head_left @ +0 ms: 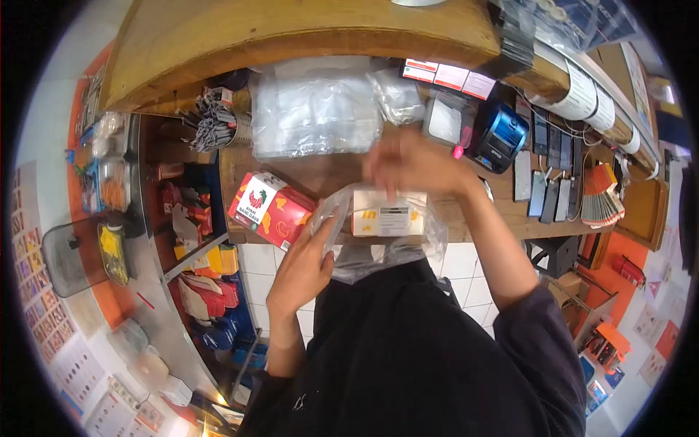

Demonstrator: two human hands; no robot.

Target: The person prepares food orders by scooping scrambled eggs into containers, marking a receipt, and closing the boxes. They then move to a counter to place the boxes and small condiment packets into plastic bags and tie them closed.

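A clear plastic bag (435, 237) lies at the near edge of the wooden counter, around a white and yellow box (368, 218) with a printed label on top. My left hand (302, 266) grips the bag's left side, its fingers closed on the film. Over the far side of the box hovers my right hand (408, 164), smeared by motion, so its fingers cannot be made out. Just left of the bag, close to my left fingers, sits a red and white food box (273, 209) with yellow drawings, turned at an angle.
Behind the boxes lies a stack of clear plastic bags (317, 109). A blue and black printer (502, 135) stands to the right, beside several phones (535, 193) with cables. A raised wooden shelf (306, 36) overhangs the back. A holder of packets (218, 124) is at left.
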